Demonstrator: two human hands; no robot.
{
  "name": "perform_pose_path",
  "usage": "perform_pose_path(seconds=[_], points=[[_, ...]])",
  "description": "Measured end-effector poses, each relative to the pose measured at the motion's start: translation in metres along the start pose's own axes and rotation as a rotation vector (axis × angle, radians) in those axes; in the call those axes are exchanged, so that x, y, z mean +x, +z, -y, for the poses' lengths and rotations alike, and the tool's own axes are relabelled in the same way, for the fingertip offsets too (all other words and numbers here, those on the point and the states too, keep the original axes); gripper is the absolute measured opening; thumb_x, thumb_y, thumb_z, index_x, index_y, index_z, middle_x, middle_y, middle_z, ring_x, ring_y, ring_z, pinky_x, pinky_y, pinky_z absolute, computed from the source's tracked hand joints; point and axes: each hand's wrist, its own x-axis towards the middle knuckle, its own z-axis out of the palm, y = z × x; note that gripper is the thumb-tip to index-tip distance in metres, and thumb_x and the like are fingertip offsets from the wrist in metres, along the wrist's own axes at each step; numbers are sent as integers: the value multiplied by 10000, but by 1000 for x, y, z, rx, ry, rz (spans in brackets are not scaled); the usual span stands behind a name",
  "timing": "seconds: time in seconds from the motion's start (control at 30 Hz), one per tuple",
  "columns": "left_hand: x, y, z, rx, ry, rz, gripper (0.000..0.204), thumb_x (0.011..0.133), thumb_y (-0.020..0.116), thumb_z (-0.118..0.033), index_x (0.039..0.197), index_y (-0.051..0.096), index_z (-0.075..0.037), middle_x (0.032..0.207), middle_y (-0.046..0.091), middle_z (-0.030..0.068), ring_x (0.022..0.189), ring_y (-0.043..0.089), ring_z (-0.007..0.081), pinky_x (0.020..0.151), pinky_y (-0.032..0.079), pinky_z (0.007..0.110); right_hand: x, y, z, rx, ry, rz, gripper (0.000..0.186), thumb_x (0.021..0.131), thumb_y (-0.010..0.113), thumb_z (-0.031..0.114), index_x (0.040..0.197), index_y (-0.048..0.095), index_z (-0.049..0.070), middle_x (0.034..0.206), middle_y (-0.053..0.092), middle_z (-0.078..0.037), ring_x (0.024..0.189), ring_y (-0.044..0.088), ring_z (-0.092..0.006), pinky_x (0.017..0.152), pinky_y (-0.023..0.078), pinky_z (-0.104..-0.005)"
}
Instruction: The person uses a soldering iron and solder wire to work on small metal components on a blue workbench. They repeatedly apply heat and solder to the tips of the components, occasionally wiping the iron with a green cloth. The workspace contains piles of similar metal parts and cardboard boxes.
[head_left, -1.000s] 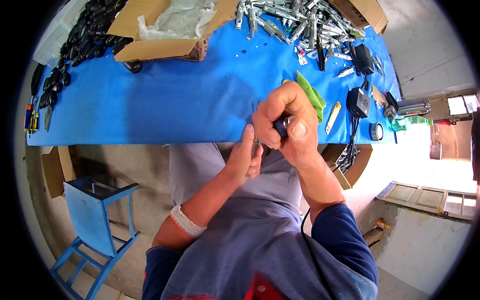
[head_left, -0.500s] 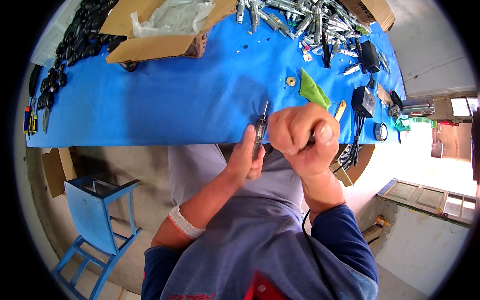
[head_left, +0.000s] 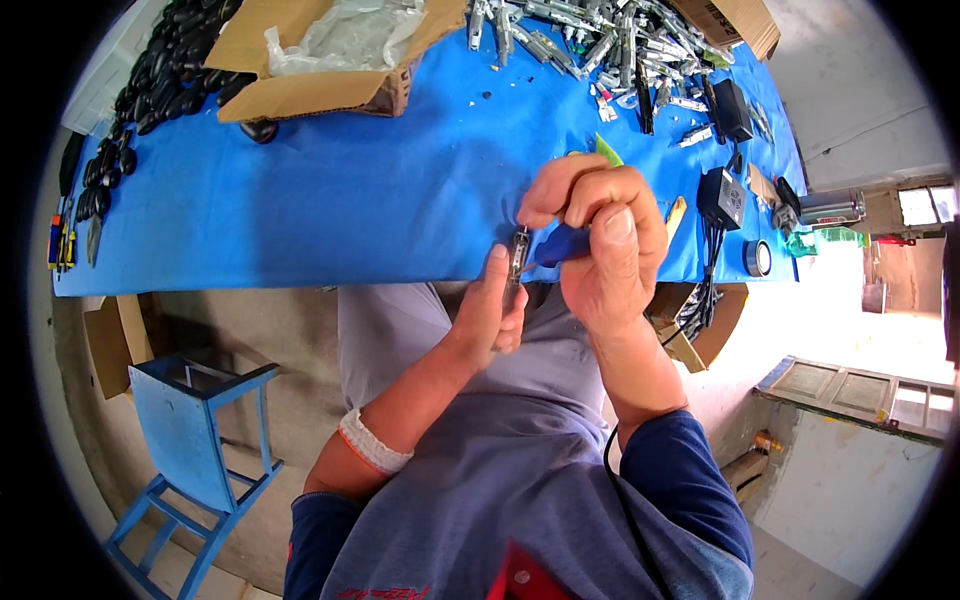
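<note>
My left hand [head_left: 490, 312] is closed round a slim, dark device with a metal inner part [head_left: 519, 250], held upright just past the table's near edge. A screwdriver with a blue handle [head_left: 563, 247] is gripped in my right hand [head_left: 612, 245]. Its shaft points left and its tip meets the side of the device, though the exact contact point is too small to make out. The right thumb and fingers curl over the handle, and the index finger reaches to the device's upper end. Behind the right hand, a green cloth [head_left: 606, 150] is mostly hidden.
A blue-covered table [head_left: 380, 200] spans the view. Metal parts [head_left: 640, 50] are heaped at the back right, black rounded pieces [head_left: 170, 80] at the back left. An open cardboard box [head_left: 310, 95] stands between. A black adapter [head_left: 722, 198] lies right; a blue chair [head_left: 185, 430] stands left.
My right hand has turned and shifted slightly left, bringing the blue screwdriver handle into view against the device. The left hand keeps its hold and has barely moved.
</note>
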Motion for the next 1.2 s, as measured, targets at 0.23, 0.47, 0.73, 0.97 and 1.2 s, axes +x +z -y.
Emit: perform_pose_path(seconds=[0.23, 0.47, 0.73, 0.97, 1.2], points=[[1, -1, 5, -28, -22, -11, 670, 873, 328, -747, 648, 387, -118, 455, 244, -36, 330, 226, 109, 358, 187, 283, -9, -14, 2, 223, 125, 18, 410, 981, 453, 347, 718, 451, 32, 658, 513, -114, 538, 452, -159, 450, 351, -269], [6, -5, 7, -14, -18, -10, 674, 868, 317, -756, 653, 378, -121, 462, 229, -41, 335, 207, 105, 364, 159, 283, 0, -14, 10, 290, 248, 300, 570, 906, 506, 515, 568, 415, 64, 457, 430, -30, 378, 394, -155, 399, 295, -290], [-2, 4, -2, 16, -1, -18, 643, 892, 336, -719, 681, 414, -116, 451, 300, -25, 337, 310, 118, 351, 251, 269, 1, -15, -12, 135, -89, 71, 221, 969, 492, 228, 920, 445, 18, 886, 564, -150, 636, 505, -134, 597, 452, -266], [1, -2, 5, -13, -17, -25, 672, 864, 343, -757, 646, 409, -125, 431, 273, -30, 320, 293, 119, 343, 249, 273, -11, -25, -2, 307, 93, -24, 356, 994, 447, 267, 767, 497, -2, 784, 572, -147, 564, 514, -149, 551, 445, -286], [11, -6, 8, 107, 124, 0, 628, 905, 334, -696, 662, 412, -123, 478, 336, -23, 345, 318, 113, 348, 256, 266, -2, -16, 19, 198, 151, 427, 577, 939, 497, 482, 540, 435, 70, 496, 493, -58, 401, 408, -169, 408, 314, -292]])
